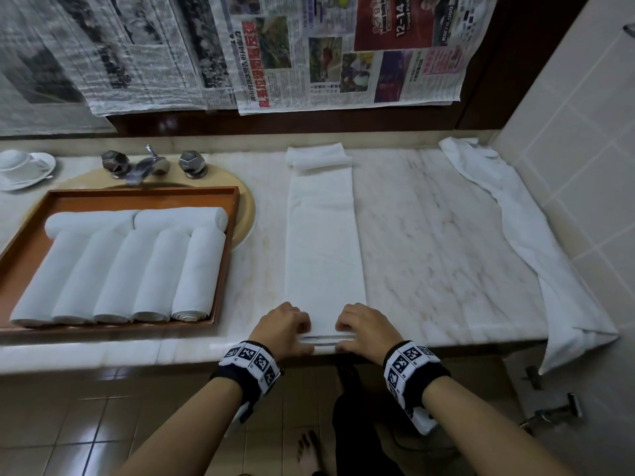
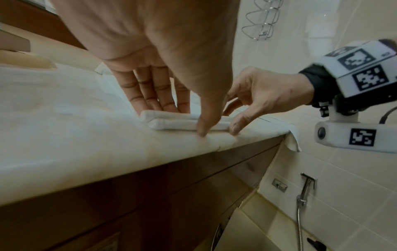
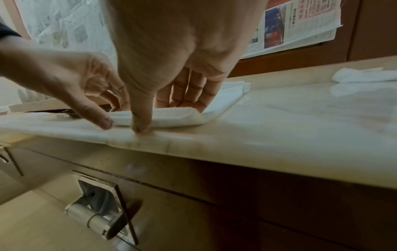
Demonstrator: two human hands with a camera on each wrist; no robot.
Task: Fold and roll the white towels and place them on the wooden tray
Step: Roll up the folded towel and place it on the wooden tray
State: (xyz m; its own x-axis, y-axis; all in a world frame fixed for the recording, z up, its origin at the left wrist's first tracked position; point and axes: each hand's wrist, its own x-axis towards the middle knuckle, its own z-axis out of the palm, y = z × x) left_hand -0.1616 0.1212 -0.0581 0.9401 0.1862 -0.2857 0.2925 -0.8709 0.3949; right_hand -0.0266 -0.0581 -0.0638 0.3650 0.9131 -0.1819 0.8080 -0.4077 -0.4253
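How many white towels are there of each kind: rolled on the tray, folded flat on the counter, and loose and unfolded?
Rolled towels on the wooden tray: 7
Folded towel lying flat on the counter, its near end under the left hand and right hand: 1
Loose unfolded towel by the wall: 1
Total: 9

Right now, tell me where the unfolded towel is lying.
In the head view the unfolded towel lies crumpled along the counter's right end against the tiled wall, one corner hanging over the front edge, right of the folded strip.
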